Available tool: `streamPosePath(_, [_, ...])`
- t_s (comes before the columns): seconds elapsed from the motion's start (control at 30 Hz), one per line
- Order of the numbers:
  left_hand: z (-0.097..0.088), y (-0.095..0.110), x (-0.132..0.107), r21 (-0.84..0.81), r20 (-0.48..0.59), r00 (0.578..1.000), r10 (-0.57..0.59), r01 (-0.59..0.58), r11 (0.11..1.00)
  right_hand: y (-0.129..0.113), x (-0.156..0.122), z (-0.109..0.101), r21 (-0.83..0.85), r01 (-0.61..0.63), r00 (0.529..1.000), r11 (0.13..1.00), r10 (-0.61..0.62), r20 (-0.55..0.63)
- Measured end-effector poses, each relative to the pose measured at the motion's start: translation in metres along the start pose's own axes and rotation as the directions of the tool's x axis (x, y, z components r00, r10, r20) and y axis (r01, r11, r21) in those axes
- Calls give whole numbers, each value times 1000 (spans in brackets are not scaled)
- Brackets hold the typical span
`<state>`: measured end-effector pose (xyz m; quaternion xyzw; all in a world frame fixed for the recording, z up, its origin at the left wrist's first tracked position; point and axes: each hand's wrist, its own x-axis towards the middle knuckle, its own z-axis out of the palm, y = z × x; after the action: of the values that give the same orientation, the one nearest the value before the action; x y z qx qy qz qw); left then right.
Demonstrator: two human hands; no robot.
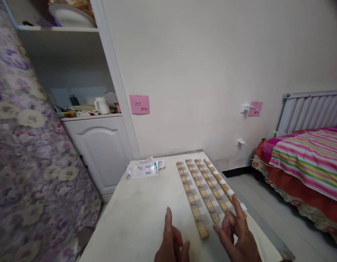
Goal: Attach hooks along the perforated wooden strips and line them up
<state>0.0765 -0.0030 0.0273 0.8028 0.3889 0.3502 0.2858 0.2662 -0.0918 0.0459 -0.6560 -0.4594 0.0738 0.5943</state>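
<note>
Several long wooden strips (201, 189) with small white pieces stuck on them lie side by side on a white table (141, 214), running away from me. My left hand (171, 242) hovers at the table's near edge, one finger raised and the others curled, holding nothing I can see. My right hand (237, 233) is just right of it, fingers spread and pointing up, next to the near ends of the strips and touching none that I can tell.
Clear plastic packets (143, 169) lie at the table's far left. A white cupboard (100, 149) with a jug stands behind. A flowered mattress (23, 145) leans at left. A striped bed (307, 163) and radiator are at right. Pink notes are stuck on the wall.
</note>
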Motion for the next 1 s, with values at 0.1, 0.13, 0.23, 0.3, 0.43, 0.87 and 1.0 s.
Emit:
streamPosePath(0.1, [-2,0,3,0,31,999,31,-31,1000,-4,0,1,-45,25,999,999,-26,-19])
streamPosePath(0.13, [-2,0,4,-5,20,999,30,-30,1000,-4,1,1,-58,24,999,998,-26,-23])
streamPosePath(0.23, [-3,2,5,-24,9,1000,16,-16,1000,-3,2,3,-80,28,999,996,-30,-24])
streamPosePath(0.3, [-4,3,5,-28,12,1000,-3,3,1000,-2,2,3,-91,26,1000,995,-27,-13])
streamPosePath(0.43, [-3,6,2,-34,-3,998,-58,57,998,-2,0,4,-102,3,1000,995,-2,5])
streamPosePath(0.87, [-13,10,-6,-38,44,997,-56,58,998,-1,-9,1,-162,-41,998,986,34,-50])
streamPosePath(1.0, [-9,-15,-12,98,155,988,5,-20,995,37,-21,12,-272,-138,981,952,169,97])
